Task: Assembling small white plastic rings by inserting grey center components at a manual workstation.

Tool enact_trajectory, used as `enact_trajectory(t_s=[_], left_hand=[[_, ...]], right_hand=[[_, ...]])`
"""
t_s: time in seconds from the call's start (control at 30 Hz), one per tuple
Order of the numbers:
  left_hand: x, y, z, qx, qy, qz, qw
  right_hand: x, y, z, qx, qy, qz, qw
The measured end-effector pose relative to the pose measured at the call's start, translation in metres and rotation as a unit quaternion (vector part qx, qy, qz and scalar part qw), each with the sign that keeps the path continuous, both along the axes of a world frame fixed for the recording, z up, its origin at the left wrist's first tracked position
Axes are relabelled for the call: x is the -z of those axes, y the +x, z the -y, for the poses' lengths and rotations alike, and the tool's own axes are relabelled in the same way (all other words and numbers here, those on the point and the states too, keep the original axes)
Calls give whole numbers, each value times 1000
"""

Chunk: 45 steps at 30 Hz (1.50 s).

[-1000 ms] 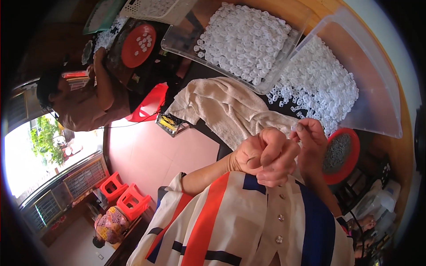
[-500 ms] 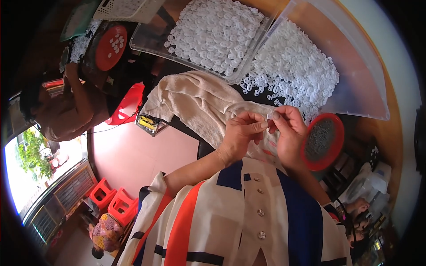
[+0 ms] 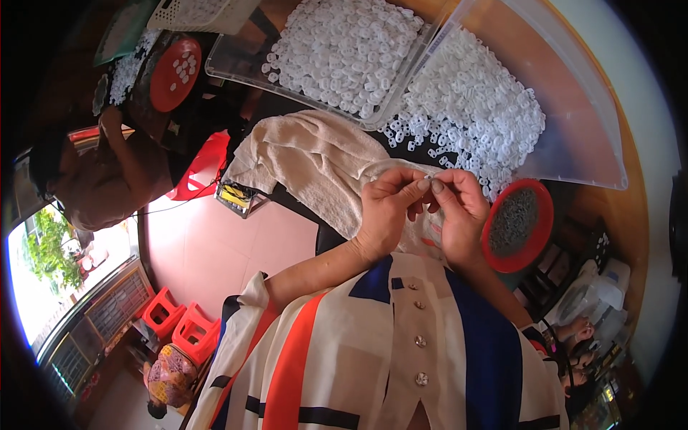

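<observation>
A dark worktable [image 3: 301,118] is filling the scene, loaded with two clear plastic trays [image 3: 573,136] heaped with small white plastic pieces [image 3: 466,122], while a co-worker [image 3: 107,179] is sitting across the pink floor beside red stools [image 3: 175,326]. You are working over a beige towel [image 3: 308,161] spread on the table edge, with a red round dish [image 3: 517,224] of dark contents lying just to your right. Compared with a second ago, when your fists were bunched together low against your chest, your hands are now lifting toward the trays and opening out into a fingertip hold, which suggests you are past gathering and into the fine fitting of one piece. Your left hand [image 3: 387,208] and right hand [image 3: 459,211] are meeting thumb to forefinger, both pinched together on a small white part [image 3: 428,175] held between them, just above the towel and just short of the nearer tray. The part is too tiny to read clearly; its long axis appears to be running left to right between the two pinches, roughly level, with neither end plainly leading. Your striped, buttoned shirt [image 3: 401,351] is filling the foreground.
</observation>
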State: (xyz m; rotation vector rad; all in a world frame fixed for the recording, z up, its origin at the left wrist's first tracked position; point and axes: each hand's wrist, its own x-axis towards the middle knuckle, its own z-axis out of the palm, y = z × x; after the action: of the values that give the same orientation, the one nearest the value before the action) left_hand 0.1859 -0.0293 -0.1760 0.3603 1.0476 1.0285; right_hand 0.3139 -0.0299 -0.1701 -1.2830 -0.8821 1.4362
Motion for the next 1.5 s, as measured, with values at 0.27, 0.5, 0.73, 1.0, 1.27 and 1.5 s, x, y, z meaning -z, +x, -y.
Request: enact_trajectory(t_s=[0.27, 0.5, 0.73, 1.0, 1.27, 1.5], left_hand=[[9, -7, -1, -8, -17, 8, 1000], [8, -6, 0, -6, -29, 33, 999], [7, -7, 1, 11, -19, 18, 1000], [2, -6, 5, 15, 0, -38, 999], [12, -4, 16, -20, -10, -66, 998], [36, -29, 24, -10, -119, -20, 993]], right_hand=[[0, 2, 1, -4, -18, 19, 1000], [4, 9, -1, -57, -5, 81, 995], [5, 8, -1, -74, 12, 143, 987], [7, 11, -6, -121, 225, 337, 906], [16, -3, 4, -119, 197, 310, 923], [43, -4, 8, -111, 31, 238, 964]])
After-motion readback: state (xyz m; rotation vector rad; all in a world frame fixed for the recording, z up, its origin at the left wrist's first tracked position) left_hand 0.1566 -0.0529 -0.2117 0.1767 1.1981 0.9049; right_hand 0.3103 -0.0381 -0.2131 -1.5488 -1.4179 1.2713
